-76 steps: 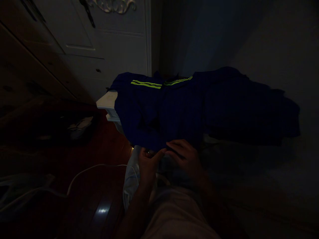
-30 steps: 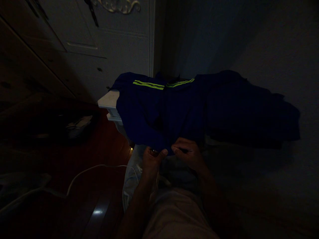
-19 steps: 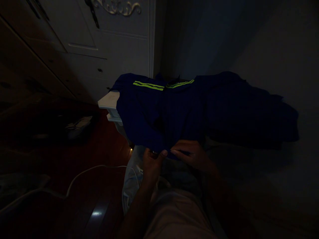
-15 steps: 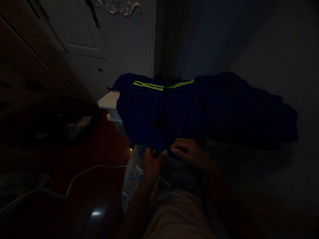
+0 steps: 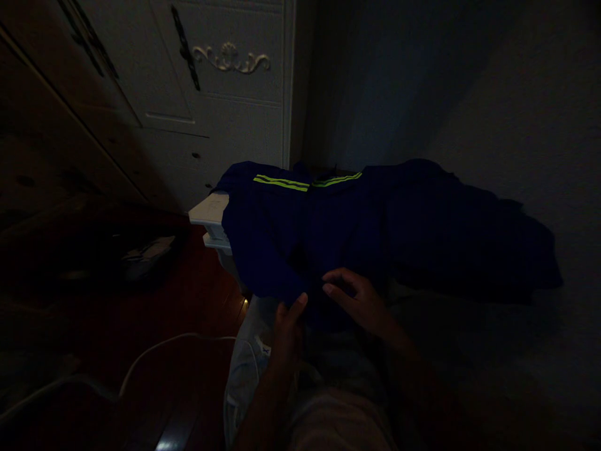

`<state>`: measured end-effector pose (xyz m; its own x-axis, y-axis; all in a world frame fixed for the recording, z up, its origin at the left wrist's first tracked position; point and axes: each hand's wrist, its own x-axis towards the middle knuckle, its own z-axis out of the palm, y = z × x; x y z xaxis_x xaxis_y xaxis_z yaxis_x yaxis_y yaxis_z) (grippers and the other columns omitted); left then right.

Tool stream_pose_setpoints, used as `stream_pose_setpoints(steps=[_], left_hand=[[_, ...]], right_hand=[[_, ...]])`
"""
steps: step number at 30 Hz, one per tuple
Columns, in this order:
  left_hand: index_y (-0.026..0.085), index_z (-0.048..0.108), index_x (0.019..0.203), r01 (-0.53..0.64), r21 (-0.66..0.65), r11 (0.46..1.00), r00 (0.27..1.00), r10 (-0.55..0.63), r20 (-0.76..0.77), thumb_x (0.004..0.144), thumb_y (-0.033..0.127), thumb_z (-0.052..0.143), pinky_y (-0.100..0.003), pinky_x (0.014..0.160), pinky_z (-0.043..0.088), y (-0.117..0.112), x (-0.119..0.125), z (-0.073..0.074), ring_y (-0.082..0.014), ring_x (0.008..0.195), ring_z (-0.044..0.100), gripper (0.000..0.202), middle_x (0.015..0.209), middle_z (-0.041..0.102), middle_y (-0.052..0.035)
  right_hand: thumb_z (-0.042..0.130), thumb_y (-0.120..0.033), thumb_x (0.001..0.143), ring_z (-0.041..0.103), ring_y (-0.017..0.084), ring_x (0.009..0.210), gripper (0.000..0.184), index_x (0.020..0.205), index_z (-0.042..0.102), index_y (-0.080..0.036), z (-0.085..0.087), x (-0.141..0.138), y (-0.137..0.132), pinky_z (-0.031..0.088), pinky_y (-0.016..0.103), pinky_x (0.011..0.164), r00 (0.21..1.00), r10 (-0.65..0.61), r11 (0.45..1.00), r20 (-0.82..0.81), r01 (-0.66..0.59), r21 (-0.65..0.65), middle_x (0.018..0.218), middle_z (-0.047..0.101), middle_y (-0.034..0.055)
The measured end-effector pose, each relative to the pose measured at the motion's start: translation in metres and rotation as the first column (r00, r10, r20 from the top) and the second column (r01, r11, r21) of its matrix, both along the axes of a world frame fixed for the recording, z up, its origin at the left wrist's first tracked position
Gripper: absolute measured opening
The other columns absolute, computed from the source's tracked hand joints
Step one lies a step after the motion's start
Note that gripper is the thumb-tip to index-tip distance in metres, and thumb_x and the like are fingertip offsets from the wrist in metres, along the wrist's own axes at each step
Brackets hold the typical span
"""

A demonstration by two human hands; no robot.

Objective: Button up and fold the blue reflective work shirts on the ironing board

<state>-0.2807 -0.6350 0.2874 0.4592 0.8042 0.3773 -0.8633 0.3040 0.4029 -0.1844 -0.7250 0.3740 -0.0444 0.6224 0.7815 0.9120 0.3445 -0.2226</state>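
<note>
A dark blue work jacket (image 5: 342,219) with yellow reflective stripes across the chest lies spread over a white piece of furniture (image 5: 209,210). At its near edge, my left hand (image 5: 288,329) grips the cloth, thumb on top and fingers underneath. My right hand (image 5: 359,300) is curled at the front edge just to the right, thumb and forefinger close together on the dark cloth. The gap between those fingertips is small, and any fastener there is too dark to make out. One sleeve extends far to the right.
A white cabinet (image 5: 244,119) with dark handles and a carved ornament stands behind. A white cable (image 5: 164,341) crosses the reddish floor (image 5: 197,319) on the left. Near it lies a dark heap with pale items (image 5: 150,250). A grey wall (image 5: 469,94) rises at the right.
The view has tilted up, so everything sits lower in the picture. My right hand's fingertips have parted slightly, and the near edge of the jacket hangs lower between my hands.
</note>
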Motion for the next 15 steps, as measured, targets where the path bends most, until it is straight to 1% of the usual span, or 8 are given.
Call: stream_pose_setpoints(steps=[2,4,6,7,9,12,13,15], left_hand=[[0.016,0.061,0.109,-0.034,-0.057,0.998,0.999,0.033,-0.022,0.061,0.028,0.082,-0.037,0.086,0.054,-0.001,0.004,-0.001,-0.0254,0.095,0.07,0.054,0.104,0.073,-0.0102],[0.018,0.059,0.116,-0.044,-0.078,0.996,0.999,0.044,-0.004,0.06,0.022,0.082,-0.038,0.085,0.055,-0.001,0.006,-0.001,-0.0264,0.096,0.07,0.061,0.105,0.073,-0.0092],[0.019,0.057,0.12,-0.039,-0.081,0.996,0.998,0.042,0.039,0.06,0.02,0.082,-0.038,0.086,0.056,-0.001,0.007,-0.001,-0.027,0.1,0.07,0.065,0.109,0.073,-0.0088],[0.02,0.058,0.121,-0.032,-0.08,0.996,0.997,0.037,0.061,0.061,0.021,0.082,-0.038,0.087,0.056,-0.001,0.007,-0.001,-0.027,0.102,0.069,0.064,0.111,0.072,-0.0088],[0.019,0.061,0.116,0.013,-0.09,0.996,0.997,-0.006,0.082,0.065,0.026,0.081,-0.036,0.088,0.056,0.002,0.008,-0.001,-0.0266,0.105,0.068,0.056,0.116,0.07,-0.0098],[0.015,0.067,0.107,0.096,-0.144,0.985,0.993,-0.085,0.077,0.071,0.036,0.078,-0.035,0.085,0.057,0.007,0.013,-0.001,-0.026,0.102,0.068,0.043,0.116,0.07,-0.0118],[0.014,0.068,0.105,0.105,-0.171,0.98,0.993,-0.095,0.067,0.071,0.037,0.078,-0.035,0.084,0.057,0.009,0.015,-0.001,-0.0255,0.099,0.069,0.042,0.113,0.071,-0.0119],[0.014,0.069,0.101,0.072,-0.22,0.973,0.997,-0.063,0.048,0.067,0.03,0.079,-0.034,0.08,0.057,0.012,0.019,0.0,-0.0234,0.09,0.071,0.04,0.106,0.073,-0.0103]], right_hand=[[0.062,-0.045,0.086,0.066,0.016,0.079,0.035,0.109,0.063,-0.019,0.008,-0.002,0.013,0.05,0.028,0.07,0.996,-0.085,0.996,-0.021,0.085,0.015,0.089,0.069,0.0045],[0.066,-0.049,0.082,0.065,0.016,0.073,0.047,0.117,0.06,-0.017,0.012,-0.005,0.028,0.05,0.029,0.067,0.984,-0.175,0.984,0.012,0.175,-0.017,0.089,0.069,0.0051],[0.07,-0.048,0.078,0.064,0.016,0.071,0.054,0.12,0.06,-0.015,0.013,-0.007,0.041,0.05,0.03,0.066,0.97,-0.24,0.969,0.047,0.242,-0.049,0.089,0.069,0.006],[0.071,-0.047,0.077,0.064,0.016,0.071,0.055,0.12,0.06,-0.015,0.012,-0.007,0.045,0.05,0.031,0.067,0.968,-0.248,0.967,0.046,0.25,-0.056,0.089,0.069,0.0063],[0.074,-0.043,0.075,0.065,0.016,0.073,0.053,0.119,0.062,-0.017,0.008,-0.004,0.051,0.051,0.031,0.068,0.977,-0.212,0.976,-0.009,0.211,-0.051,0.09,0.07,0.0061],[0.076,-0.038,0.071,0.068,0.016,0.077,0.05,0.115,0.065,-0.018,0.002,0.006,0.053,0.053,0.03,0.071,0.974,-0.094,0.995,-0.206,0.087,-0.043,0.094,0.071,0.0065],[0.077,-0.038,0.069,0.068,0.017,0.079,0.05,0.114,0.066,-0.018,0.001,0.009,0.052,0.054,0.03,0.072,0.96,-0.058,0.998,-0.275,0.049,-0.041,0.094,0.071,0.0068],[0.079,-0.04,0.067,0.069,0.018,0.081,0.051,0.11,0.067,-0.017,-0.001,0.016,0.05,0.055,0.031,0.073,0.925,0.006,0.999,-0.38,-0.019,-0.03,0.092,0.072,0.0067]])
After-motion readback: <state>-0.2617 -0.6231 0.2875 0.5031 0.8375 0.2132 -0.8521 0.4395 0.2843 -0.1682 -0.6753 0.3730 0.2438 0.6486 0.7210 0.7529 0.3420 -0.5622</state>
